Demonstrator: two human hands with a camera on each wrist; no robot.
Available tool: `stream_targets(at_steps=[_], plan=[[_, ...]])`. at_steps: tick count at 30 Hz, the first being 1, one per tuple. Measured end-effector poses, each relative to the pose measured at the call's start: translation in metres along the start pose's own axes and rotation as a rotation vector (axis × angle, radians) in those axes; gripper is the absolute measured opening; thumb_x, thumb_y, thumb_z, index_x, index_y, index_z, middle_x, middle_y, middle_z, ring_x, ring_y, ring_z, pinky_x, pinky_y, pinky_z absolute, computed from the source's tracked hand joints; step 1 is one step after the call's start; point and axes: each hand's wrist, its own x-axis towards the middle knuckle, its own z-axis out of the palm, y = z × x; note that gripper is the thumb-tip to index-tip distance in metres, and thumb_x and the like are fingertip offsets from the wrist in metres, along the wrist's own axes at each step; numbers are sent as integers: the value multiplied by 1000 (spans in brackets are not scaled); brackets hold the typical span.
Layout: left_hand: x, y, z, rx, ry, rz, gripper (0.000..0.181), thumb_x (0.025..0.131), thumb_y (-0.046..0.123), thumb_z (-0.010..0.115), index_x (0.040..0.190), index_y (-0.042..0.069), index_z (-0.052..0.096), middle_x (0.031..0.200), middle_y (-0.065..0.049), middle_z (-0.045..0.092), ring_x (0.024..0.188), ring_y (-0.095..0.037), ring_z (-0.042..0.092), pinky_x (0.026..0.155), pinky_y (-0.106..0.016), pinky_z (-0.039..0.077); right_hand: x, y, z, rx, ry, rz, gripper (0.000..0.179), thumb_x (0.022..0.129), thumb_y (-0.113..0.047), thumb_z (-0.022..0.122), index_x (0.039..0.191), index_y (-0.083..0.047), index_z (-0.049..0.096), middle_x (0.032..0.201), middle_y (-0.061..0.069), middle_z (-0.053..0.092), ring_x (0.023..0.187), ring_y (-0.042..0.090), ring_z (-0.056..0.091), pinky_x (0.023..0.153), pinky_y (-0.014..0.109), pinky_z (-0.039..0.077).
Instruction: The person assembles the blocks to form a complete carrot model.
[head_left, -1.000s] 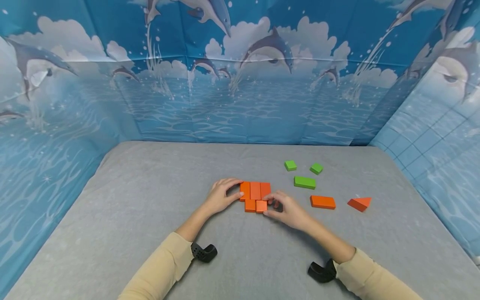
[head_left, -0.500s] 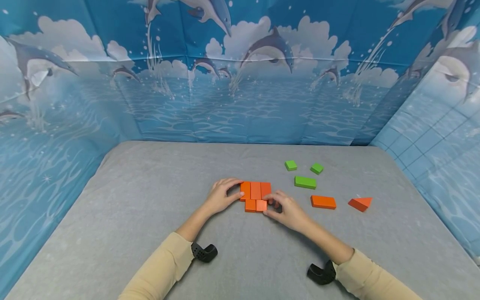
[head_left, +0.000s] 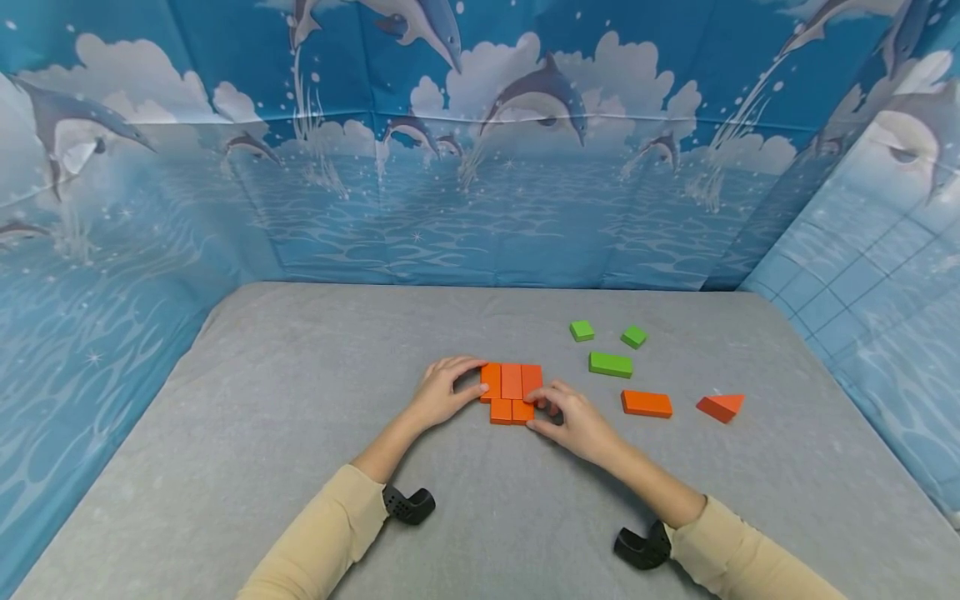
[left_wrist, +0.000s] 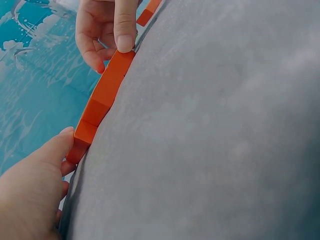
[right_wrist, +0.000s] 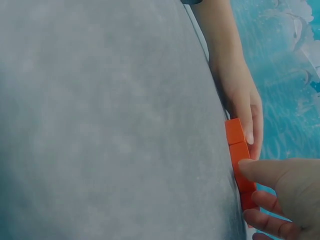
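Observation:
Three oblong orange blocks point(head_left: 512, 381) lie side by side on the grey cloth, with two smaller orange blocks point(head_left: 501, 412) set against their near side. My left hand point(head_left: 441, 394) grips the leftmost oblong block point(head_left: 490, 377), thumb at its left side and forefinger by its far corner. At the other side, my right hand point(head_left: 576, 423) holds the right small block point(head_left: 522, 412), its thumb at the near right corner and its fingers bent beside the rightmost oblong block. Seen from the left wrist, the joined blocks point(left_wrist: 102, 90) form one low row between both hands.
To the right lie a loose orange oblong block point(head_left: 647, 404) and an orange triangular block point(head_left: 722, 407). Behind them are a green oblong block point(head_left: 611, 364) and two small green blocks point(head_left: 633, 337). A dolphin-print curtain point(head_left: 480, 200) stands along the back and sides.
The right small orange block now sits flatter and level with its neighbour, after a slight shift away from me. Both hands stay in nearly the same place.

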Motion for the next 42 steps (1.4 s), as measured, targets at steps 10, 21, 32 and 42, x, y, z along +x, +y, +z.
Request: stream_targets(at_steps=[10,21,32,42], plan=[[-1,2,-2,-8,-6,-4,43,87,31,61,125,12,57,126,-6,55,120,-27,44,103,-49,23,-1,10,-27,118,80,-63,34,75,-6,74,107,-2,63,90,9,60,73,15,52,61,27,45],[0,3,-1,4,-22,-23,44,88,32,60,127,12,55,127,-5,54,121,-25,43,103,-48,23,-35,53,-93,46,123,149,36,83,-9,66,118,-1,57,98,14,58,78,6,53,61,22,44],[-1,2,-2,-2,-27,-36,44,88,33,60,127,14,55,128,-5,53,121,-25,43,104,-48,21,-71,73,-103,-30,128,179,33,83,-5,66,114,0,60,104,16,59,79,2,49,63,20,44],[0,2,-1,15,-23,-34,44,88,34,60,127,15,56,128,-4,54,121,-25,43,104,-49,22,-80,81,-98,-69,125,198,37,79,-6,70,114,1,60,105,16,58,72,4,46,56,22,41]])
